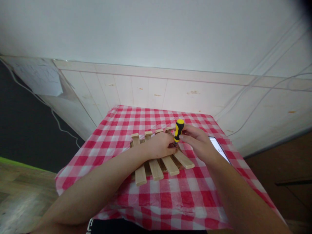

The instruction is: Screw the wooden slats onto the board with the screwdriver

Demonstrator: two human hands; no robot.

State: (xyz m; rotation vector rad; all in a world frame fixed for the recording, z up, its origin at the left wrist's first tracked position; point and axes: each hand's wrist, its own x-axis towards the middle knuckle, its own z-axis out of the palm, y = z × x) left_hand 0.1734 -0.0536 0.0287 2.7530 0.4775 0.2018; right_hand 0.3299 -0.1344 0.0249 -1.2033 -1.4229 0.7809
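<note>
In my right hand (196, 140) is a short yellow-and-black screwdriver (179, 130), gripped near the lower part of its handle. It stands almost upright, its tip down at the rightmost slat of a wooden slatted piece (170, 165). My left hand (162, 145) lies across the slats, fingers curled close to the screwdriver's tip. Whatever those fingertips pinch is hidden. Several pale slats fan out over darker wood beneath, each with a small block at its far end.
A red-and-white checked cloth (97, 143) covers the table. Beside my right forearm lies a phone (218, 149) with a lit screen. A pale wall (146, 91) rises behind the table, and loose cables (258, 100) hang at the right.
</note>
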